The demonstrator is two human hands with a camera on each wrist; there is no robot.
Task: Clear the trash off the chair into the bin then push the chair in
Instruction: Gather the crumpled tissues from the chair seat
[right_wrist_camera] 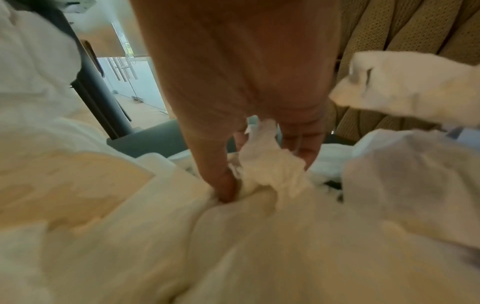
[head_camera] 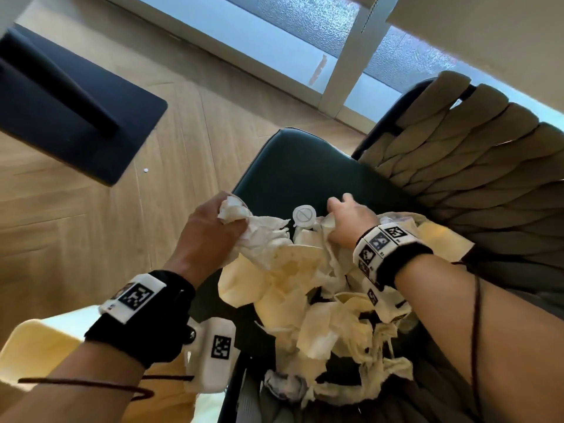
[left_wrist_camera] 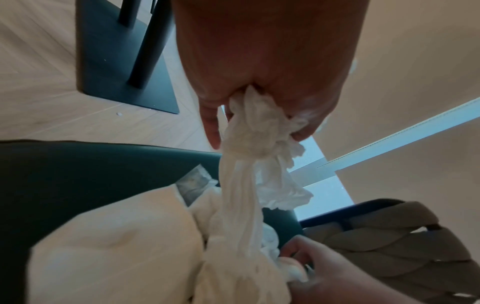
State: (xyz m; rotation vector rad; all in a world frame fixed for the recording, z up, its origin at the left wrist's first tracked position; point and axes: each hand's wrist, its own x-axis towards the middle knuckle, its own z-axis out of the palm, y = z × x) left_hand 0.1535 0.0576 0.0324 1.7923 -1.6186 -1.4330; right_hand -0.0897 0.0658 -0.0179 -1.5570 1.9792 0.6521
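Observation:
A heap of crumpled white and cream paper trash [head_camera: 308, 285] covers the near part of the dark green chair seat [head_camera: 293, 169]. My left hand [head_camera: 213, 221] grips a twisted white tissue [left_wrist_camera: 257, 131] at the heap's left edge, and the tissue stretches down into the pile. My right hand [head_camera: 348, 218] is curled into the paper [right_wrist_camera: 270, 164] at the heap's far side, with a wad between thumb and fingers. A small round white lid [head_camera: 304, 215] lies between the hands. No bin is clearly in view.
The chair's woven tan backrest [head_camera: 476, 166] rises at the right. A dark table base [head_camera: 76, 117] with its post stands on the wooden floor [head_camera: 91, 227] at the left. A frosted window wall [head_camera: 305, 41] runs along the far side. A tiny white scrap [head_camera: 146, 170] lies on the floor.

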